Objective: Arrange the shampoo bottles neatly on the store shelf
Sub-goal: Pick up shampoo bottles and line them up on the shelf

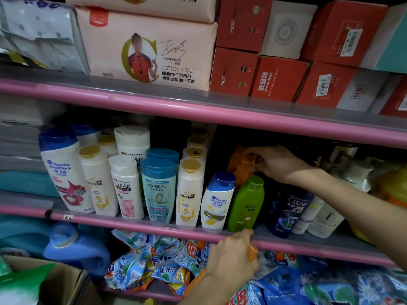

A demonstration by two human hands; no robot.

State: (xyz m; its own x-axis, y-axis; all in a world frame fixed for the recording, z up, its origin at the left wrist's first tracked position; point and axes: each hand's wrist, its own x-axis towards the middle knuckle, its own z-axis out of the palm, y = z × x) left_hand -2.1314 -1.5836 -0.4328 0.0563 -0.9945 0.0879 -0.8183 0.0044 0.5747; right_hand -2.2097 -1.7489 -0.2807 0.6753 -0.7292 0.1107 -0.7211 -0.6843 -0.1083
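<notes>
The middle shelf (132,223), edged by a pink rail, carries a front row of upright shampoo bottles: a large Head & Shoulders (66,170), a Pantene (97,179), a white Clear (127,188), a blue L'Oreal (158,190), another Pantene (189,192), a small Head & Shoulders (218,201), a green bottle (246,203) and a dark Clear (288,210). My right hand (279,164) reaches deep into the shelf and grips an orange bottle (241,168) behind the green one. My left hand (231,256) is just below the rail, closed around another orange bottle (252,253), mostly hidden.
Cotton tissue packs (149,51) and red boxes (279,78) fill the shelf above. Below lie detergent bags (154,256) and a blue jug (72,247). A cardboard box (61,282) sits at the lower left. White bottles (321,219) stand right of the dark Clear.
</notes>
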